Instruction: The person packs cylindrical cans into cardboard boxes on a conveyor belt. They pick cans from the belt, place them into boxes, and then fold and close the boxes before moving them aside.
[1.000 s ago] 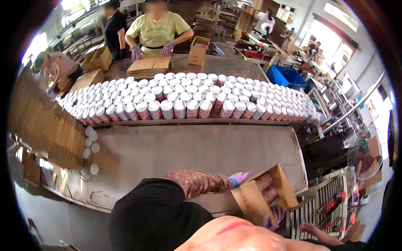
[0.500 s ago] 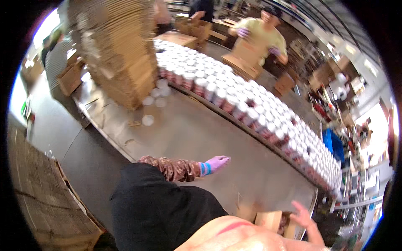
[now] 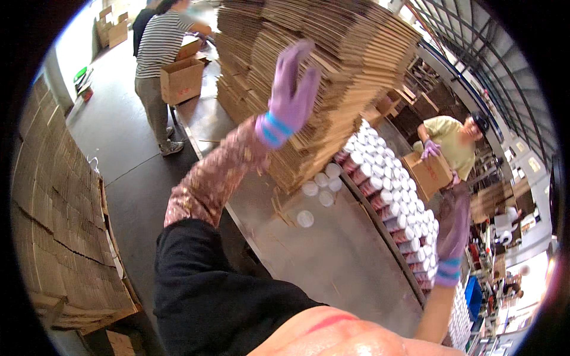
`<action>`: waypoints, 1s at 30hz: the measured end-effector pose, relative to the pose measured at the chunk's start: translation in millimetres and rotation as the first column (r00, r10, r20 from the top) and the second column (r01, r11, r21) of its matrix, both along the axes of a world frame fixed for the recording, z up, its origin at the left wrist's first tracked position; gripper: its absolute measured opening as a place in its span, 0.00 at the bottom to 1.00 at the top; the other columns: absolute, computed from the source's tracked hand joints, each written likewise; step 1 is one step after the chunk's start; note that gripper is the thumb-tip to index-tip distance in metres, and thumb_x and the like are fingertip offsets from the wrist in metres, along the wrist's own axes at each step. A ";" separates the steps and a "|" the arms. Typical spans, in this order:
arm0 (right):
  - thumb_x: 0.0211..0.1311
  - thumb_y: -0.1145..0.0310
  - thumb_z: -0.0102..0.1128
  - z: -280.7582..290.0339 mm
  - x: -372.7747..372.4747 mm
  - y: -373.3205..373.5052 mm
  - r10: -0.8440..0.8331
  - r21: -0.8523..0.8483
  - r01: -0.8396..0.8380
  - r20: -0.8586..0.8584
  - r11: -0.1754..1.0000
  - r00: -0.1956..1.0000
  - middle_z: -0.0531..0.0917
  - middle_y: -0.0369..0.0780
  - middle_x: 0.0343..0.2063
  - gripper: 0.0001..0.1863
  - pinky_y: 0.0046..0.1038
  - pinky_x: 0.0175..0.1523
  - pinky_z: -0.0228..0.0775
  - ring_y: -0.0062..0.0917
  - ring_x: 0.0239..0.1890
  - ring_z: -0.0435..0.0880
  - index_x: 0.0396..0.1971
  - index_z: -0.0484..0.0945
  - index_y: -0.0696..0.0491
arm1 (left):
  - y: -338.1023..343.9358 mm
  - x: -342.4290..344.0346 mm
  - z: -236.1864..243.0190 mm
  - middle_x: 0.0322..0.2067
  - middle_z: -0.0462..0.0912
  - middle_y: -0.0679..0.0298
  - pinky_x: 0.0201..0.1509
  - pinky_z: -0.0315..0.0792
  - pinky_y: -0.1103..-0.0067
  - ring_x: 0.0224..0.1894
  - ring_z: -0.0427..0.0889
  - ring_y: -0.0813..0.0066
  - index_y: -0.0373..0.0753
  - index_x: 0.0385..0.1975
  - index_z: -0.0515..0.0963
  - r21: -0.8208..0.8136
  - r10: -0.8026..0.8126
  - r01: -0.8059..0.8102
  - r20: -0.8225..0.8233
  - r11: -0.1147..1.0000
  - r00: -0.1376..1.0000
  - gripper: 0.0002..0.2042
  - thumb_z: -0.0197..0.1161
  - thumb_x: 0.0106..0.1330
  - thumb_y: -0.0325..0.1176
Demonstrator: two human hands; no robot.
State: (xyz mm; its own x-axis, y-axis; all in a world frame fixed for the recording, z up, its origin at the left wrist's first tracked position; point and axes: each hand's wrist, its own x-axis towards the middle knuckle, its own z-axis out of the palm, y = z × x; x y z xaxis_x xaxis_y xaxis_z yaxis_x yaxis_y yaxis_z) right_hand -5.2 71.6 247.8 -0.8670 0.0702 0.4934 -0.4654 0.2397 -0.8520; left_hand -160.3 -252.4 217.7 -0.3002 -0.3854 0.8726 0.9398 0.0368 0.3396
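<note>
cardboard stack point(image 3: 339, 98) stands behind the raised left grip point(image 3: 291, 95).

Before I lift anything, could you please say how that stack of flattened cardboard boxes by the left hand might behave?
The stack of flattened cardboard boxes could slide or topple if pushed, since it stands tall with uneven edges. Each one would likely feel light yet fairly stiff, being thin, flat cardboard.

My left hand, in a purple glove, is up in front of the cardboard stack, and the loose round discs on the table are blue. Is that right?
Not quite: the loose round discs on the table are white, not blue, as the head view shows. Your purple-gloved left hand is up in front of the cardboard stack.
</note>
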 end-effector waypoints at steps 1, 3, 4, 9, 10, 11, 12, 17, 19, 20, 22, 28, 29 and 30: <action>0.63 0.55 0.40 12.8 -42.5 4.0 0.016 -0.228 -0.010 0.026 0.974 1.000 0.63 0.38 0.56 0.27 0.27 0.61 0.50 0.25 0.57 0.61 0.58 0.57 0.55 | -19.5 -21.7 23.1 0.50 0.66 0.52 0.56 0.61 0.70 0.53 0.66 0.61 0.35 0.48 0.67 0.099 -0.073 0.070 0.030 0.993 0.997 0.18 0.51 0.61 0.36; 0.50 0.74 0.56 78.2 -82.7 -46.1 0.089 -0.384 -0.039 0.113 0.922 0.990 0.63 0.44 0.56 0.35 0.30 0.62 0.53 0.32 0.57 0.64 0.59 0.54 0.56 | -38.3 -58.9 57.2 0.52 0.64 0.53 0.57 0.60 0.70 0.54 0.65 0.59 0.37 0.51 0.64 0.090 0.136 -0.176 0.337 0.980 0.932 0.23 0.51 0.61 0.44; 0.49 0.72 0.57 94.8 -121.8 -44.7 0.117 -0.037 -0.120 -0.072 0.992 0.990 0.63 0.44 0.56 0.35 0.31 0.61 0.54 0.33 0.56 0.64 0.59 0.55 0.56 | -49.8 -90.4 69.0 0.53 0.64 0.53 0.58 0.59 0.70 0.55 0.63 0.57 0.37 0.52 0.64 0.099 0.141 -0.198 0.416 0.975 0.899 0.25 0.49 0.60 0.48; 0.44 0.54 0.63 159.2 -246.1 -130.5 0.037 -0.135 -0.018 0.140 0.991 0.989 0.60 0.44 0.58 0.46 0.34 0.61 0.52 0.34 0.59 0.60 0.61 0.49 0.52 | -104.1 -179.8 103.6 0.57 0.60 0.52 0.62 0.51 0.70 0.61 0.57 0.56 0.38 0.56 0.60 -0.043 0.297 -0.379 0.704 0.925 0.645 0.32 0.45 0.58 0.56; 0.43 0.50 0.61 157.3 -273.3 -128.3 -0.068 0.023 0.065 0.170 0.998 0.983 0.60 0.43 0.59 0.47 0.36 0.61 0.51 0.33 0.60 0.59 0.62 0.49 0.49 | -103.9 -188.6 105.4 0.58 0.58 0.52 0.63 0.49 0.69 0.62 0.55 0.57 0.37 0.57 0.59 -0.056 0.321 -0.400 0.701 0.915 0.637 0.34 0.44 0.57 0.57; 0.42 0.46 0.60 157.6 -299.1 -125.5 -0.184 0.193 0.148 0.183 0.970 0.966 0.59 0.43 0.59 0.48 0.38 0.60 0.51 0.32 0.60 0.58 0.62 0.48 0.47 | -102.4 -198.7 108.0 0.59 0.57 0.52 0.64 0.47 0.68 0.62 0.54 0.58 0.37 0.58 0.58 -0.064 0.338 -0.414 0.698 0.908 0.631 0.35 0.43 0.57 0.59; 0.41 0.42 0.58 155.5 -309.3 -140.9 -0.276 0.344 0.200 0.189 0.917 0.942 0.59 0.42 0.59 0.48 0.40 0.59 0.50 0.31 0.60 0.57 0.62 0.48 0.44 | -106.2 -206.7 107.3 0.61 0.53 0.53 0.64 0.44 0.65 0.63 0.52 0.58 0.37 0.59 0.56 -0.106 0.368 -0.426 0.711 0.898 0.599 0.36 0.42 0.57 0.60; 0.48 0.43 0.52 143.7 -271.5 -155.8 0.089 -0.049 -0.075 0.446 0.996 0.891 0.59 0.38 0.59 0.41 0.45 0.61 0.41 0.33 0.60 0.55 0.61 0.53 0.46 | -113.0 -219.8 103.4 0.61 0.53 0.55 0.64 0.45 0.63 0.62 0.56 0.58 0.41 0.57 0.60 -0.101 0.244 -0.252 0.730 0.962 0.638 0.34 0.41 0.57 0.61; 0.46 0.37 0.48 137.0 -252.5 -163.7 0.110 -0.171 -0.041 0.419 0.984 0.901 0.60 0.37 0.59 0.41 0.51 0.59 0.41 0.35 0.60 0.55 0.59 0.56 0.43 | -119.0 -211.9 111.6 0.57 0.58 0.52 0.61 0.51 0.63 0.60 0.58 0.53 0.37 0.54 0.64 -0.112 0.210 -0.189 0.728 0.976 0.653 0.35 0.43 0.55 0.62; 0.43 0.33 0.47 133.7 -240.7 -163.6 0.163 -0.247 -0.072 0.371 0.966 0.914 0.62 0.37 0.58 0.41 0.55 0.58 0.42 0.37 0.59 0.56 0.57 0.58 0.39 | -111.5 -205.7 116.8 0.56 0.60 0.51 0.60 0.53 0.62 0.59 0.57 0.51 0.36 0.53 0.64 -0.105 0.202 -0.183 0.717 0.977 0.668 0.36 0.44 0.54 0.62; 0.40 0.29 0.46 130.6 -222.9 -162.2 0.209 -0.309 -0.072 0.438 0.948 0.874 0.63 0.38 0.57 0.42 0.60 0.55 0.43 0.37 0.60 0.56 0.56 0.60 0.37 | -103.2 -193.8 125.3 0.54 0.63 0.50 0.59 0.55 0.62 0.58 0.57 0.49 0.35 0.51 0.66 -0.084 0.203 -0.204 0.698 0.975 0.687 0.36 0.46 0.54 0.62; 0.50 0.40 0.48 125.4 -192.0 -117.0 0.453 -0.432 -0.286 0.355 0.855 0.818 0.74 0.40 0.46 0.32 0.45 0.50 0.65 0.36 0.46 0.74 0.51 0.69 0.47 | -88.7 -118.4 133.2 0.51 0.64 0.51 0.59 0.52 0.65 0.55 0.57 0.51 0.45 0.49 0.69 -0.115 0.265 -0.239 0.429 0.964 0.863 0.28 0.49 0.55 0.58; 0.51 0.41 0.48 120.1 -189.6 -102.7 0.450 -0.448 -0.294 0.297 0.844 0.842 0.74 0.40 0.47 0.32 0.43 0.50 0.66 0.35 0.46 0.74 0.51 0.69 0.48 | -78.1 -98.6 135.6 0.50 0.65 0.51 0.59 0.53 0.66 0.54 0.58 0.51 0.43 0.48 0.69 -0.135 0.277 -0.242 0.430 0.961 0.859 0.28 0.50 0.56 0.57; 0.52 0.42 0.47 114.4 -184.3 -93.4 0.454 -0.464 -0.310 0.238 0.830 0.858 0.74 0.40 0.47 0.31 0.41 0.49 0.67 0.35 0.46 0.75 0.51 0.69 0.49 | -72.4 -86.2 135.5 0.49 0.66 0.51 0.58 0.54 0.65 0.53 0.59 0.51 0.41 0.48 0.69 -0.131 0.322 -0.295 0.334 0.946 0.886 0.27 0.51 0.56 0.56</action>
State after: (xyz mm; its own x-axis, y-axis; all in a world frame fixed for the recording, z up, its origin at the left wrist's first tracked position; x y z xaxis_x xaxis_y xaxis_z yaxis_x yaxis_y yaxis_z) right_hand -189.5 -21.7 362.2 -0.9676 -0.1753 0.1816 -0.1257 -0.2891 -0.9490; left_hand -246.4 -324.8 353.1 -0.4652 -0.4459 0.7647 0.6998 0.3438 0.6262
